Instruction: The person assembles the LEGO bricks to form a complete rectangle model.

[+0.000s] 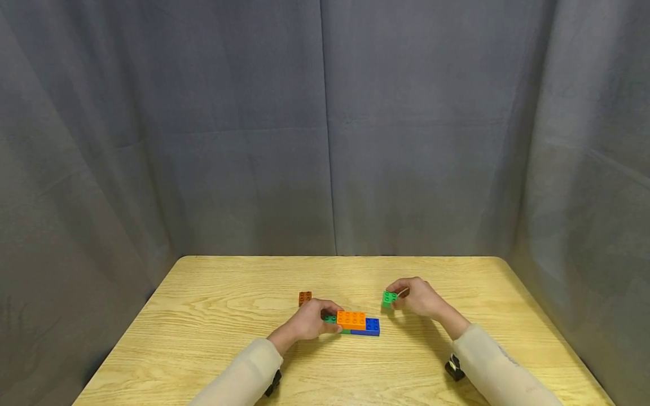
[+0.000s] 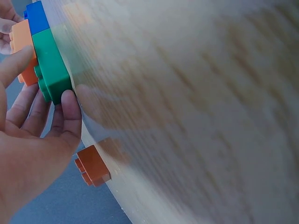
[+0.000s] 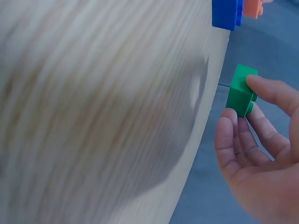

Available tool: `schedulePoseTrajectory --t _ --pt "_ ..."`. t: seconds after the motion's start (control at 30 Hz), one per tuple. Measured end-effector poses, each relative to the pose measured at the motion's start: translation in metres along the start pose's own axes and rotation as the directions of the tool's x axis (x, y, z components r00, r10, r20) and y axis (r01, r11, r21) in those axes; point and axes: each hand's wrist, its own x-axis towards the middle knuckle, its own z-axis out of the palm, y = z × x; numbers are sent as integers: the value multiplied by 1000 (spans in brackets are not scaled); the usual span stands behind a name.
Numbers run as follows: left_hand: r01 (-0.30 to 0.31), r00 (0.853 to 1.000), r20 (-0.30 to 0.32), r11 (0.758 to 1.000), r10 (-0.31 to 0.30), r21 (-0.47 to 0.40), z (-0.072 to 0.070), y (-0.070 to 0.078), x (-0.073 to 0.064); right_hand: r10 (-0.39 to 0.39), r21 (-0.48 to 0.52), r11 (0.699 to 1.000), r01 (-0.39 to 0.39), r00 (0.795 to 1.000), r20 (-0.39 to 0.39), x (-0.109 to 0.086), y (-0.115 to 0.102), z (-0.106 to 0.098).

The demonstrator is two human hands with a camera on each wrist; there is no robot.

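Observation:
My left hand (image 1: 307, 321) grips a built piece at its left end. In it, an orange brick (image 1: 351, 320) sits on top, bridging a dark green brick (image 2: 52, 65) and a blue brick (image 1: 373, 327) set end to end. The left wrist view shows the thumb against the orange brick and fingertips at the green brick's end. To the right, my right hand (image 1: 418, 299) pinches a small bright green brick (image 3: 242, 91) between thumb and fingers, its studs facing up. This brick is apart from the built piece and lifted off the table.
A small brown-orange brick (image 1: 304, 296) stands on the wooden table (image 1: 228, 293), just beyond my left hand. Grey curtains (image 1: 244, 141) hang behind the table and along both sides.

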Motion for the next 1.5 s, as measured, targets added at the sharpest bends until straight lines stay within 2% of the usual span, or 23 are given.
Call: schedulePoseTrajectory --t 0.2,0.53,0.87,1.5 --pt "5 1000 8 1000 -5 -13 1 -1 0 -5 17 1000 4 1000 22 -7 -8 2" --pt "3 1000 12 1000 -3 -10 1 -1 2 -68 56 996 64 995 73 -17 -24 3" --pt "-14 1000 12 1000 14 14 0 -3 1 -124 26 992 122 987 103 -21 -28 13" --pt "-5 1000 7 1000 5 -7 1 -3 2 -130 -11 991 133 983 133 -23 -33 29"
